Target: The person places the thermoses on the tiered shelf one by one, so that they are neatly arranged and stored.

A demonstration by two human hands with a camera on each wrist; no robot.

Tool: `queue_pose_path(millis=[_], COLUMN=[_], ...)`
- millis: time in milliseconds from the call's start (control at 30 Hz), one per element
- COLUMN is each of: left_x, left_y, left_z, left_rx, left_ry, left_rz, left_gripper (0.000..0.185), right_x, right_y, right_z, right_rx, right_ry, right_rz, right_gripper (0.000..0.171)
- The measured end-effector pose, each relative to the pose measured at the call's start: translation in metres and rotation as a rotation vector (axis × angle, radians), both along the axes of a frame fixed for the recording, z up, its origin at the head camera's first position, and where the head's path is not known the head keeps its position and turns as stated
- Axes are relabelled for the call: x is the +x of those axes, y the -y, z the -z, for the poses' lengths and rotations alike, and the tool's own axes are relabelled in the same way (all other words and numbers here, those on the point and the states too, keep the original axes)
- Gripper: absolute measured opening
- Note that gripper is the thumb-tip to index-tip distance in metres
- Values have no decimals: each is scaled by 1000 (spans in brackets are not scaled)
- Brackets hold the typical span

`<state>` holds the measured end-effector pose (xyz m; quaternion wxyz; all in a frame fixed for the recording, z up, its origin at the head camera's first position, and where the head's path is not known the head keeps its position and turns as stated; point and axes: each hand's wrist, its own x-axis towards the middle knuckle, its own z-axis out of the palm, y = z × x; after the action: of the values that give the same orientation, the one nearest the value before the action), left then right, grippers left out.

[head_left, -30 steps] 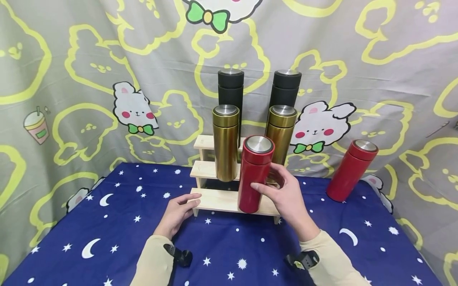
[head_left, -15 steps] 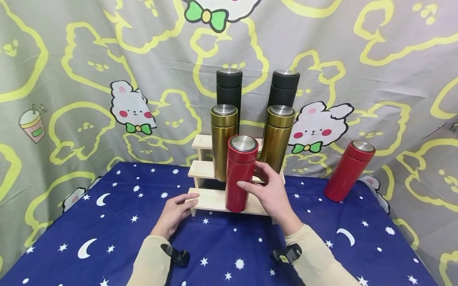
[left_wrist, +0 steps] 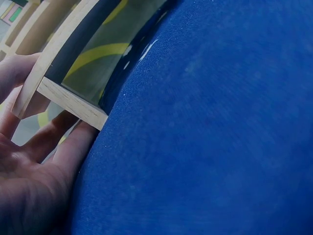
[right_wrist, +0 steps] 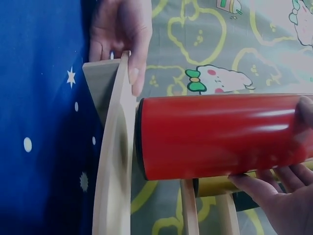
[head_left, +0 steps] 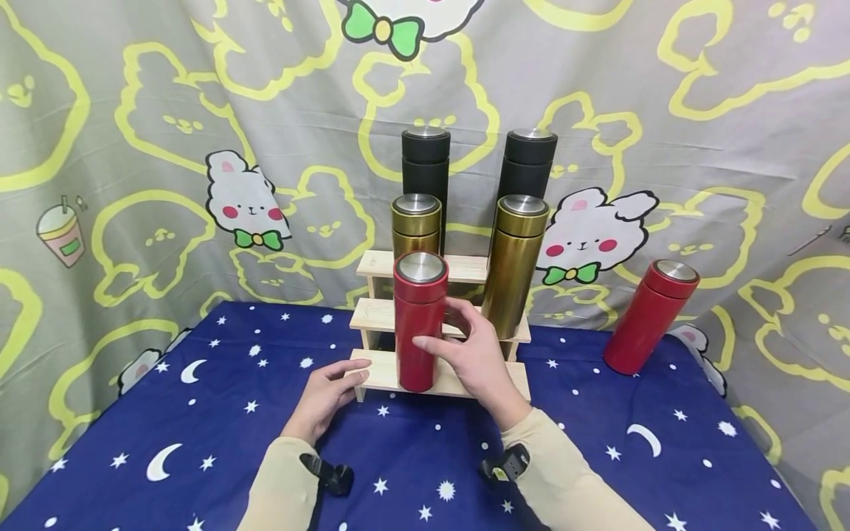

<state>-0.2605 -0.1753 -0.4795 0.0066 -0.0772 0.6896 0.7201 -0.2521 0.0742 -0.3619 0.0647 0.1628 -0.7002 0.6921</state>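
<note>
The red flask (head_left: 419,321) is gripped by the right hand (head_left: 473,354) on the lowest step of the rack (head_left: 458,380), whose left end is pinched by the left hand (head_left: 330,394); the gold flask (head_left: 415,221) behind may be knocked if the red flask is tilted.

The right hand (right_wrist: 281,196) holds a red flask (right_wrist: 220,137) whose base sits on a wooden shelf (right_wrist: 115,166); the left hand (right_wrist: 122,29) grips the shelf's end.

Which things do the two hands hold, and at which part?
Right hand grips the red bottle at mid-body. Left hand holds the wooden rack at its bottom step's left end.
</note>
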Motion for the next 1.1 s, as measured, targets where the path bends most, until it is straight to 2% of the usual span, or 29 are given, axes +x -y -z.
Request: queue_pose_path(millis=[767, 1100], left_x=[1, 0], left_y=[2, 1], left_z=[3, 2], left_rx=[-23, -7], left_ry=[-2, -7], left_rz=[14, 13], left_gripper=[33, 33], right_x=[-1, -1], right_y=[15, 14], right_z=[13, 12], right_rx=[3, 14], right_ry=[3, -4], right_rz=[-1, -45], right_gripper=[63, 63])
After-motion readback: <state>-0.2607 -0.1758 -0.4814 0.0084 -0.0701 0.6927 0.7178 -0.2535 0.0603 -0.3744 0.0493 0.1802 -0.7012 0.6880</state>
